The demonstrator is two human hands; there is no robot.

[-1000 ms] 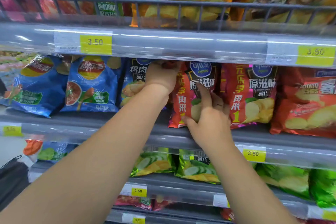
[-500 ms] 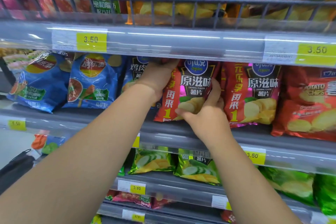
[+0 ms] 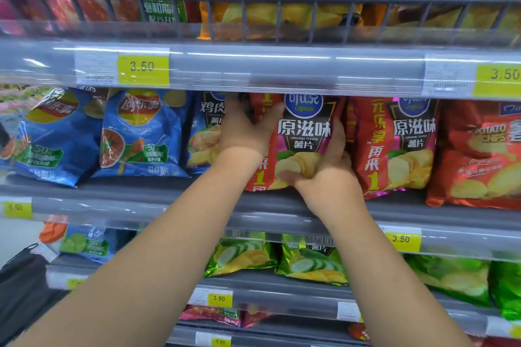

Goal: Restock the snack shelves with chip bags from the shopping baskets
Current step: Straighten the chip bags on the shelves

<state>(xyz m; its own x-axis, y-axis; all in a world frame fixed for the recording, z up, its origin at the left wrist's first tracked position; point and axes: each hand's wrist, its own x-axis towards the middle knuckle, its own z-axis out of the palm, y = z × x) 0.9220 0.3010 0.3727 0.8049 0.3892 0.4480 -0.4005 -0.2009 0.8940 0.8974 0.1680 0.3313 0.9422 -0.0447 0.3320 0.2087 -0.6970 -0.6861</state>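
Red bag [image 3: 306,132] between left hand [image 3: 244,134], right [image 3: 331,177]

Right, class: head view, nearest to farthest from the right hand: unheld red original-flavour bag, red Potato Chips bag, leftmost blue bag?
1. Unheld red original-flavour bag, beside right hand.
2. Red Potato Chips bag, far right.
3. Leftmost blue bag, far left.
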